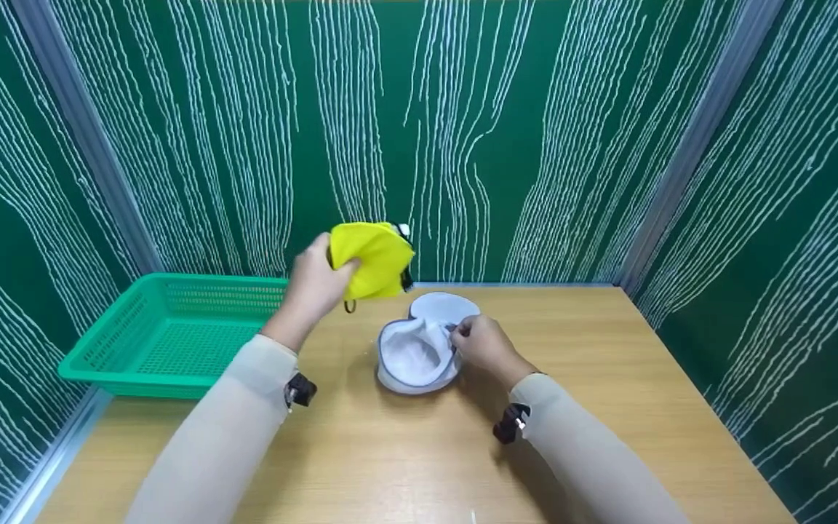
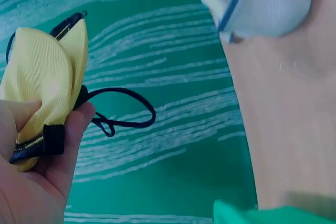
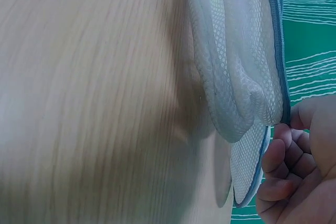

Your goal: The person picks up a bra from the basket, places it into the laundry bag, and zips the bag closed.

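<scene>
My left hand (image 1: 317, 280) holds a yellow fabric pouch (image 1: 375, 262) in the air above the table, thumb on its face and fingers behind. In the left wrist view the pouch shows ribbed cloth, a black zipper (image 2: 68, 25) and a dangling black cord loop (image 2: 126, 125). A white mesh laundry bag (image 1: 408, 356) with blue-grey zipper edging (image 3: 279, 51) stands on the table, its round lid (image 1: 444, 306) folded back. My right hand (image 1: 488, 349) pinches the bag's edge on its right side between thumb and fingers; the fingertips are partly hidden.
A green plastic basket (image 1: 186, 346) stands at the left of the wooden table (image 1: 404, 466). Green panels (image 1: 455, 145) with white wavy lines rise behind and at both sides, joined by grey metal posts (image 1: 695, 145). Each wrist carries a small black camera (image 1: 301, 389).
</scene>
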The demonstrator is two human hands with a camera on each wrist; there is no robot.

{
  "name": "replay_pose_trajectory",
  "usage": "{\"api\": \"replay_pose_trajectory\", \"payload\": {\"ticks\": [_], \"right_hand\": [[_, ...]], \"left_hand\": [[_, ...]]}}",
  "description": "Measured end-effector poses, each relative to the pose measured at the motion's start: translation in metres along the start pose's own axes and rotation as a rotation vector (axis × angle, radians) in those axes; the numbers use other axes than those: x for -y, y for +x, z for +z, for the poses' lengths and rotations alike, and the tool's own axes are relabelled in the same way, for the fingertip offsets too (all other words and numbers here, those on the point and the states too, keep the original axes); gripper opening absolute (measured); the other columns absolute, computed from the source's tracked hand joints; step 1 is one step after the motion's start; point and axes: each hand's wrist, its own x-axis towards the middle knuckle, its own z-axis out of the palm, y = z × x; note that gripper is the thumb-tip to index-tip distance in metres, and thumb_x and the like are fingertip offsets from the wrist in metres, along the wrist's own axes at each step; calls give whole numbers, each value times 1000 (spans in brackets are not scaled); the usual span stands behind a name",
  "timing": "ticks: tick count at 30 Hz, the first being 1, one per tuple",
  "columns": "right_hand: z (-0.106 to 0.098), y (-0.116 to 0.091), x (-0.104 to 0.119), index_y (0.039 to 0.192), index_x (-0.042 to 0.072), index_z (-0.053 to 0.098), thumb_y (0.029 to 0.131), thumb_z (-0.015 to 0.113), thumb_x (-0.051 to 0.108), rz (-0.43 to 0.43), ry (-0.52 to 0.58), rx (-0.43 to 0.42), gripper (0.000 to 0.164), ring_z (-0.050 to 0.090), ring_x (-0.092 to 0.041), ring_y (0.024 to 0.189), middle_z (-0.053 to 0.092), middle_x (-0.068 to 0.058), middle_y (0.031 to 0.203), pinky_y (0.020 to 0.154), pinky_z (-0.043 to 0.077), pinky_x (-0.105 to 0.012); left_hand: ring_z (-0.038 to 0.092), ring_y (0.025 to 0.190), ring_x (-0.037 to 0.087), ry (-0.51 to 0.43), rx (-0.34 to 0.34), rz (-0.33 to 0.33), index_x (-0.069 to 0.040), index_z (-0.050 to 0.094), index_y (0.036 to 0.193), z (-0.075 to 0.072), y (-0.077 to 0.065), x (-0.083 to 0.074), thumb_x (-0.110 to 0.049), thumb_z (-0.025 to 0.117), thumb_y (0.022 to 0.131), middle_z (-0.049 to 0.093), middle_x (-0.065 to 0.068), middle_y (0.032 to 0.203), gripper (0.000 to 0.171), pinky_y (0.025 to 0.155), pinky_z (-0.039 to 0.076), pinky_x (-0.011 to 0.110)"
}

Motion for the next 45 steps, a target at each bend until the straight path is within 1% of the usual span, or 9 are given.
{"api": "replay_pose_trajectory", "payload": {"ticks": [10, 14, 18, 22, 26, 30, 36, 41, 45], "right_hand": [[-1, -1, 1, 99, 7, 80, 108, 68, 16, 13, 6, 7, 18, 68, -23, 94, 75, -8, 97, 81, 58, -31], [-1, -2, 3, 104, 7, 80, 109, 69, 17, 46, 29, 29, 16, 68, -25, 97, 75, -10, 101, 82, 59, -30], [0, -3, 5, 103, 7, 81, 110, 69, 18, 65, 51, 37, 17, 68, -24, 95, 75, -9, 101, 77, 58, -27], [1, -4, 4, 100, 5, 81, 109, 70, 19, 20, 31, 13, 20, 66, -21, 84, 74, -7, 93, 71, 55, -28], [1, -4, 1, 103, 4, 81, 101, 73, 7, -33, -11, 1, 9, 65, -21, 85, 74, -5, 92, 79, 56, -31], [-2, -4, 1, 104, 5, 79, 106, 68, 6, -28, -28, 19, 12, 66, -22, 89, 72, -6, 93, 83, 58, -34], [-4, -2, 2, 100, 6, 79, 111, 65, 13, -3, -22, 40, 19, 66, -22, 86, 72, -7, 91, 76, 57, -31], [-5, -2, 3, 98, 6, 79, 112, 65, 11, 13, -5, 76, 20, 65, -21, 80, 73, -11, 91, 64, 51, -26], [-6, -1, 2, 100, 8, 80, 113, 67, 13, 14, 1, 74, 19, 65, -20, 82, 75, -11, 96, 65, 51, -25]], "left_hand": [[74, 125, 31, -226, 149, -54, -12, 54, 157, 42, -4, 9, -27, 77, 111, 71, 12, 142, 53, 108, 66, 47], [74, 128, 31, -319, 171, -88, -10, 56, 156, 63, -6, 20, -28, 77, 111, 71, 14, 144, 53, 110, 65, 47], [75, 128, 31, -344, 191, -108, -9, 57, 155, 81, -10, 33, -27, 77, 111, 72, 15, 144, 52, 111, 65, 48], [75, 126, 29, -312, 232, -133, -10, 59, 153, 94, -14, 48, -27, 76, 111, 73, 13, 142, 48, 113, 63, 47], [74, 122, 27, -260, 284, -143, -9, 62, 151, 103, -18, 62, -24, 74, 111, 74, 13, 138, 45, 112, 63, 46], [72, 125, 27, -193, 313, -128, -7, 60, 153, 109, -21, 70, -19, 73, 111, 72, 13, 141, 45, 117, 60, 49], [66, 134, 30, -33, 311, -142, -5, 54, 160, 118, -25, 79, -13, 74, 110, 67, 14, 153, 54, 127, 52, 53], [66, 131, 28, 106, 294, -203, -5, 53, 161, 123, -28, 81, -13, 76, 109, 68, 13, 152, 57, 128, 51, 53], [66, 125, 27, 220, 270, -212, -6, 56, 159, 128, -33, 78, -15, 77, 108, 71, 11, 146, 56, 127, 52, 51]]}}
